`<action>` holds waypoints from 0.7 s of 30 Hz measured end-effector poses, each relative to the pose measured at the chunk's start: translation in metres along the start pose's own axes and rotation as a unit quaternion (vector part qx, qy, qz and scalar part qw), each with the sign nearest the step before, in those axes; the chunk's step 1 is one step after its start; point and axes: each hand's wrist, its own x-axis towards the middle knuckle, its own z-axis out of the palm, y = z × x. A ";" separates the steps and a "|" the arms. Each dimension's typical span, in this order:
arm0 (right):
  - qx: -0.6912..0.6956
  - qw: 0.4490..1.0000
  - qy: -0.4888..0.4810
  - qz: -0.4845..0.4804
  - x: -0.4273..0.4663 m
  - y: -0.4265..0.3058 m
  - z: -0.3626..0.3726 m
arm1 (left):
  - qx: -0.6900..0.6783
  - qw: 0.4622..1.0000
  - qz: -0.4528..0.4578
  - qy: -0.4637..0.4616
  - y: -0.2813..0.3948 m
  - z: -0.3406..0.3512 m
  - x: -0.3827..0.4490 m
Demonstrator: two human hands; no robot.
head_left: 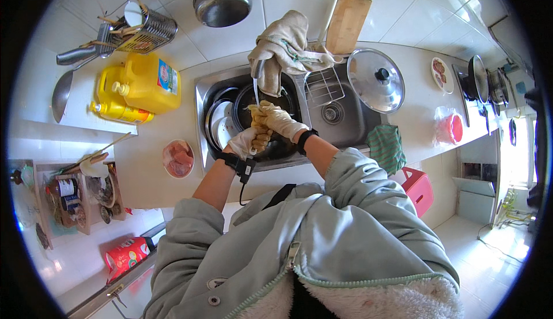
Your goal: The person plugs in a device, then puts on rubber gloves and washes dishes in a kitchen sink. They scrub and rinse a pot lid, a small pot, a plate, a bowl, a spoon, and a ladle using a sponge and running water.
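Over the left basin of a steel double sink (201, 116), my gloved left hand (255, 139) and gloved right hand (276, 118) are close together. Between them is something yellowish-brown, perhaps a cloth or sponge; the fingers hide much of it, and its kind is unclear. A stream of water (256, 90) runs down from the faucet (258, 67) onto or just behind the hands. Below them, a dark pan (242, 98) and white plates (222, 111) lie in the basin. A beige cloth (283, 38) drapes over the faucet.
In the right basin are a wire rack (324, 86) and drain (332, 113). A glass lid (376, 81) leans at its far right corner, with a green striped cloth (386, 148) over the front edge. Left stand a bowl of raw meat (178, 158) and yellow jugs (153, 83).
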 end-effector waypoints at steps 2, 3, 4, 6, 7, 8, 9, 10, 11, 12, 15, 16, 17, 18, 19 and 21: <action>-0.102 0.994 0.007 0.039 -0.001 -0.010 -0.006 | 0.015 0.997 -0.011 0.074 0.004 0.008 0.003; -0.062 0.995 0.013 0.074 -0.001 -0.017 -0.009 | 0.005 0.996 -0.022 0.088 0.006 0.012 0.005; -0.008 0.995 0.035 0.090 -0.003 -0.023 -0.012 | 0.005 0.997 -0.032 0.068 0.007 0.016 0.006; -0.005 0.986 0.119 0.118 -0.007 -0.033 -0.015 | -0.027 0.997 -0.057 0.036 0.010 0.025 0.008; 0.008 0.980 0.154 0.127 -0.008 -0.035 -0.015 | -0.018 0.997 -0.059 0.050 0.010 0.030 0.008; 0.004 0.976 0.169 0.138 -0.008 -0.036 -0.015 | -0.010 0.996 -0.060 0.065 0.009 0.035 0.007; 0.006 0.973 0.168 0.158 -0.007 -0.034 -0.013 | -0.003 0.995 -0.062 0.081 0.007 0.039 0.005; 0.008 0.970 0.167 0.178 -0.005 -0.029 -0.012 | 0.025 0.993 -0.059 0.099 0.006 0.043 0.003; 0.003 0.964 0.181 0.195 -0.001 -0.022 -0.012 | 0.054 0.990 -0.055 0.117 0.003 0.046 0.001; 0.064 0.961 0.164 0.215 0.003 -0.013 -0.012 | 0.080 0.987 -0.052 0.127 0.001 0.046 -0.002; 0.168 0.941 0.168 0.242 0.020 0.017 -0.021 | 0.213 0.968 -0.035 0.123 -0.005 0.040 -0.012; 0.105 0.943 0.172 0.264 0.024 0.025 -0.027 | 0.275 0.951 -0.034 0.138 -0.007 0.034 -0.017; 0.279 0.899 0.169 0.292 0.025 0.033 -0.036 | 0.302 0.938 -0.037 0.169 -0.007 0.027 -0.021; 0.306 0.905 0.135 0.262 0.027 0.036 -0.043 | 0.318 0.929 -0.031 0.187 -0.010 0.022 -0.024; 0.315 0.900 0.124 0.274 0.026 0.037 -0.051 | 0.341 0.913 -0.027 0.222 -0.010 0.016 -0.027; 0.398 0.874 0.072 0.268 0.019 0.032 -0.060 | 0.637 0.719 0.124 0.249 -0.014 0.013 -0.030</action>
